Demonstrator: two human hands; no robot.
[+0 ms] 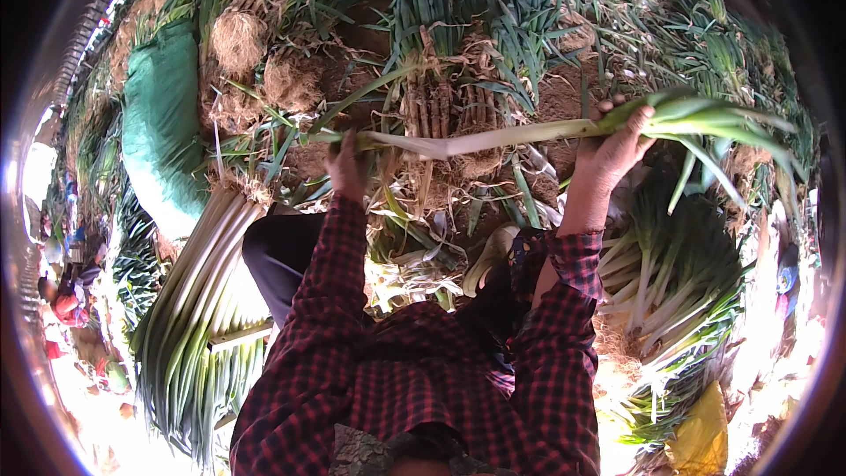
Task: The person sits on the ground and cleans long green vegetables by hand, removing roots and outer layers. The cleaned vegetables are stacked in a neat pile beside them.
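Observation:
A long green onion [522,137] stretches between my two hands, its pale stalk pointing left and its green leaves [710,116] fanning out to the right. My right hand [613,139] is wrapped around it where the white turns green. Motion blurs my left hand [347,162], which is closed on a thin, pale outer layer [390,141] at the stalk's left end. Below the hands, several unpeeled green onions [426,102] with dry brown skins and roots lie on the soil. To my left rests a bundle of clean white stalks [205,258], roots facing away from me.
A filled green sack [162,125] lies at the left. Loose green onions [661,271] are heaped beside my right arm, near a yellow bag [700,433]. Rooted bundles [239,43] stand farther off. Peeled leaf scraps [413,277] litter the ground between my legs.

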